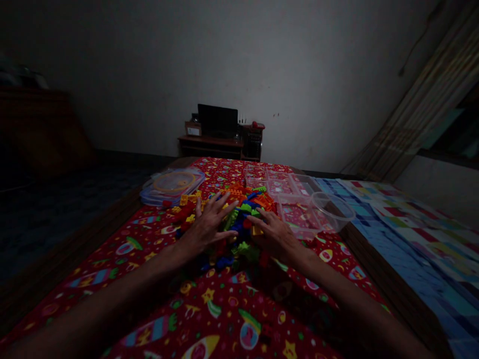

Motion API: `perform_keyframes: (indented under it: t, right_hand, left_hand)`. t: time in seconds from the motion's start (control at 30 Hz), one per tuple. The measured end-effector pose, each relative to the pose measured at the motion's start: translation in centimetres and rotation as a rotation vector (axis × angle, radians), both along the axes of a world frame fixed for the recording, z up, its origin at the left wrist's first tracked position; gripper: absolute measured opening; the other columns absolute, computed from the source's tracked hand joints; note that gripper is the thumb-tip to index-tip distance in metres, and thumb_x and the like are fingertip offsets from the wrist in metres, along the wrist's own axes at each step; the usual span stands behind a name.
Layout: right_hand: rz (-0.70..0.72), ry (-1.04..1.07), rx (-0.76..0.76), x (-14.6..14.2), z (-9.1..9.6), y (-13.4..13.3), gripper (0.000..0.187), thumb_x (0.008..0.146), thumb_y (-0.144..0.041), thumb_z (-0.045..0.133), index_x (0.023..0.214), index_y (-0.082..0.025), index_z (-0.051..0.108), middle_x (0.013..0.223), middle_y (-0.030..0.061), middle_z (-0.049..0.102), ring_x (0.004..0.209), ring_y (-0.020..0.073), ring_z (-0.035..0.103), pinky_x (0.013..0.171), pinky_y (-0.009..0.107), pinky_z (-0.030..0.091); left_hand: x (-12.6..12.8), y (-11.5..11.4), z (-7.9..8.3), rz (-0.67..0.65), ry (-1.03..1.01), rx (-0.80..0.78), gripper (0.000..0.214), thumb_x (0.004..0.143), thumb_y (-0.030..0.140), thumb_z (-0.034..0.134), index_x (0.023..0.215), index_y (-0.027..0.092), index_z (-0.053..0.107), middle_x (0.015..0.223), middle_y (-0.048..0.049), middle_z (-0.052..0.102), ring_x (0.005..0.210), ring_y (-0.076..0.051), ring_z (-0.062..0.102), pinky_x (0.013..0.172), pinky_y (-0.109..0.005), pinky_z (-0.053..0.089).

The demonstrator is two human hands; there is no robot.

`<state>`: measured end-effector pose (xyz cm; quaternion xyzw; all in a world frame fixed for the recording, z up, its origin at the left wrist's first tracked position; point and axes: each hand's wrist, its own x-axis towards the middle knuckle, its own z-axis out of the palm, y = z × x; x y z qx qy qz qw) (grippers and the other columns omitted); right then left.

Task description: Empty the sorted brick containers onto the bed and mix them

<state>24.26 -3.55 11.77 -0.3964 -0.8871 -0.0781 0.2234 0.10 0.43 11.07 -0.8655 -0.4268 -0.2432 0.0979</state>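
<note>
A heap of small plastic building bricks [239, 212] in orange, blue, green, yellow and red lies on a red patterned cloth [224, 304]. My left hand [207, 224] rests flat on the left side of the heap, fingers spread. On the right side lies my right hand [273, 234], palm down, fingertips touching the bricks. Neither hand grips a brick.
Several clear plastic containers [299, 204] stand just right of the heap, one round tub [333, 209] at the table edge. A lidded clear box [172, 185] sits at the left. A bed with a checked cover [407, 229] is on the right. A dark shelf with a screen [220, 134] stands against the wall.
</note>
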Motion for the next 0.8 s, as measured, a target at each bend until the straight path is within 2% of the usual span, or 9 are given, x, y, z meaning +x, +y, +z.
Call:
perform_keyframes:
  t: [0.1, 0.17, 0.27, 0.33, 0.43, 0.53, 0.6, 0.7, 0.8]
  right_hand:
    - [0.173, -0.002, -0.018, 1.2, -0.4, -4.7, 0.051, 0.088, -0.025, 0.054, 0.137, -0.022, 0.043, 0.144, 0.0168, 0.039, 0.13, 0.0262, 0.04, 0.098, 0.042, 0.045]
    - [0.293, -0.131, -0.117, 1.3, -0.9, -8.1, 0.058, 0.087, -0.039, 0.057, 0.14, -0.025, 0.039, 0.15, 0.0145, 0.03, 0.137, 0.0274, 0.031, 0.105, 0.044, 0.039]
    - [0.502, -0.283, -0.1, 0.8, -1.1, -10.5, 0.048, 0.091, -0.042, 0.051, 0.137, -0.034, 0.042, 0.152, 0.0085, 0.03, 0.14, 0.024, 0.025, 0.111, 0.048, 0.029]
    - [0.547, -0.33, -0.069, 0.2, -1.0, -9.5, 0.041, 0.093, -0.043, 0.046, 0.132, -0.031, 0.048, 0.15, 0.0093, 0.033, 0.141, 0.0233, 0.023, 0.112, 0.05, 0.025]
    - [0.506, -0.366, 0.001, -1.1, -0.8, -5.2, 0.035, 0.094, -0.037, 0.045, 0.127, -0.026, 0.052, 0.149, 0.0128, 0.035, 0.142, 0.0245, 0.021, 0.112, 0.055, 0.022]
    - [0.417, -0.367, 0.088, -2.5, -0.7, -0.7, 0.035, 0.095, -0.029, 0.044, 0.129, -0.031, 0.049, 0.151, 0.0111, 0.031, 0.142, 0.0264, 0.021, 0.11, 0.06, 0.02]
    - [0.332, -0.316, 0.13, -3.3, -0.6, 1.4, 0.037, 0.095, -0.03, 0.045, 0.131, -0.034, 0.048, 0.152, 0.0116, 0.028, 0.142, 0.0283, 0.021, 0.109, 0.061, 0.02]
    - [0.19, -0.182, 0.145, -3.9, -0.3, 3.3, 0.038, 0.093, -0.036, 0.048, 0.131, -0.032, 0.05, 0.151, 0.0165, 0.027, 0.141, 0.0328, 0.022, 0.108, 0.06, 0.024]
    - [0.075, -0.068, 0.135, -3.6, 0.3, 4.3, 0.037, 0.094, -0.038, 0.045, 0.128, -0.027, 0.055, 0.147, 0.0214, 0.03, 0.138, 0.0339, 0.027, 0.107, 0.054, 0.029]
  left_hand:
    - [-0.8, 0.7, 0.4, 0.001, -0.025, -0.019, 0.065, 0.085, 0.057, 0.05, 0.143, 0.032, 0.034, 0.155, -0.0115, 0.025, 0.14, -0.037, 0.02, 0.106, -0.069, 0.004]
    - [-1.4, 0.6, 0.1, 0.011, -0.062, -0.025, 0.058, 0.089, 0.056, 0.041, 0.142, 0.032, 0.037, 0.155, -0.0099, 0.025, 0.14, -0.035, 0.022, 0.107, -0.067, 0.004]
    - [-2.4, -0.1, -0.6, 0.032, -0.109, -0.026, 0.051, 0.095, 0.05, 0.027, 0.141, 0.031, 0.038, 0.154, -0.0069, 0.028, 0.14, -0.03, 0.023, 0.111, -0.062, 0.002]
    - [-3.3, -0.6, -0.9, 0.048, -0.105, -0.04, 0.049, 0.096, 0.046, 0.023, 0.14, 0.032, 0.039, 0.154, -0.0041, 0.027, 0.141, -0.028, 0.022, 0.112, -0.06, 0.0]
    - [-5.3, -1.1, -1.2, 0.112, -0.107, -0.054, 0.049, 0.096, 0.045, 0.021, 0.14, 0.033, 0.038, 0.154, -0.0035, 0.027, 0.141, -0.029, 0.022, 0.112, -0.06, 0.002]
    - [-8.0, -2.0, -2.1, 0.179, -0.129, -0.06, 0.05, 0.096, 0.045, 0.023, 0.142, 0.034, 0.036, 0.154, -0.0053, 0.027, 0.141, -0.032, 0.022, 0.111, -0.062, 0.008]
    - [-9.7, -3.1, -3.3, 0.176, -0.124, -0.087, 0.051, 0.094, 0.047, 0.027, 0.144, 0.036, 0.03, 0.156, -0.0049, 0.024, 0.141, -0.034, 0.02, 0.11, -0.063, 0.015]
    - [-10.8, -5.0, -5.1, 0.111, -0.103, -0.146, 0.074, 0.086, 0.061, 0.04, 0.149, 0.034, 0.014, 0.158, -0.0092, 0.013, 0.141, -0.04, 0.014, 0.106, -0.062, 0.026]
    - [-9.9, -6.2, -5.9, 0.064, -0.085, -0.175, 0.101, 0.071, 0.074, 0.051, 0.15, 0.031, 0.005, 0.158, -0.0132, 0.002, 0.141, -0.045, 0.009, 0.104, -0.064, 0.027]
